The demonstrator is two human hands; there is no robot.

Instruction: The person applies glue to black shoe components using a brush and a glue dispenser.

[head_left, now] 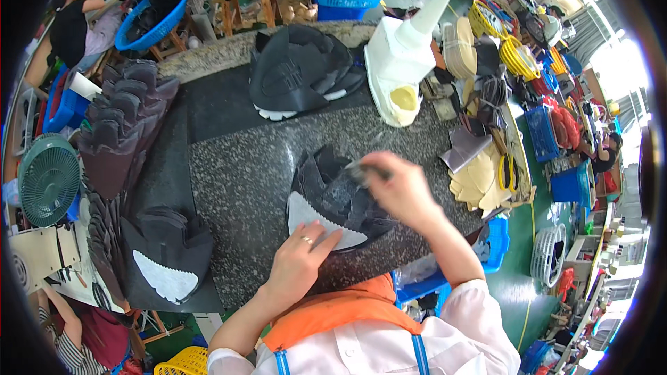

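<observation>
In front of me lies a black shoe upper piece point(340, 191) with a white, zigzag-edged patch point(309, 219) along its near left side. My left hand point(302, 257) rests on that patch with its fingers stretched out, pressing on the piece. Over the far right part of the upper, my right hand point(397, 184) has its fingers closed round a small dark object, blurred by motion. A stack of similar black pieces point(170, 239) with a white patch is to the left. Beyond the work lies a pile of black pieces point(295, 73).
A white glue container point(403, 55) with yellowish glue in its opening stands at the far right of the speckled stone slab point(243, 167). Yellow-handled scissors point(509, 172) lie by beige cut pieces point(476, 184). Dark brown pieces point(118, 132) are stacked left, near a green fan point(48, 179).
</observation>
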